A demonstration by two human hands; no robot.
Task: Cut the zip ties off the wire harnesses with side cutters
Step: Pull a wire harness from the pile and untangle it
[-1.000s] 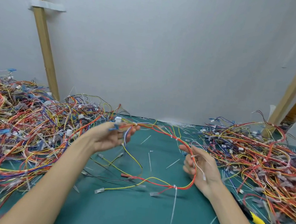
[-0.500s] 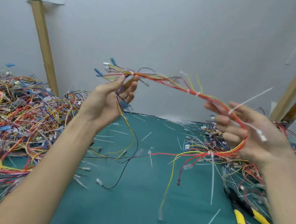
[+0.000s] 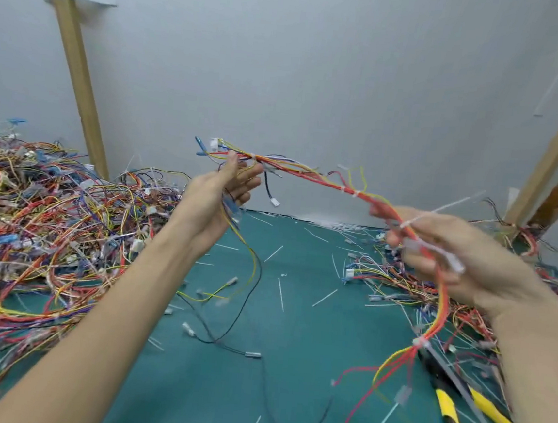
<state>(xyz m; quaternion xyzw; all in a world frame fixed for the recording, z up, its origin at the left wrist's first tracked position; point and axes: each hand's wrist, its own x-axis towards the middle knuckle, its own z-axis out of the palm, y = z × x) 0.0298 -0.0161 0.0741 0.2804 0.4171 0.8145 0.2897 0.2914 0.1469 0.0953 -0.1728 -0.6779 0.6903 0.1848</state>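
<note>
Wire harness (image 3: 311,175), red and yellow, zip-tied: raised, left hand (image 3: 219,198) pinching its 10 o'clock end, right hand (image 3: 453,259) gripping at 3 o'clock. Side cutters (image 3: 447,407): on green mat (image 3: 236,394), 5 o'clock.

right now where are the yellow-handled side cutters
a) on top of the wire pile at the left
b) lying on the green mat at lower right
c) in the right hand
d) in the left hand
B: the side cutters lie on the green mat beside the right forearm, in no grip, while the left hand and the right hand both hold the wire harness up off the mat.
</note>
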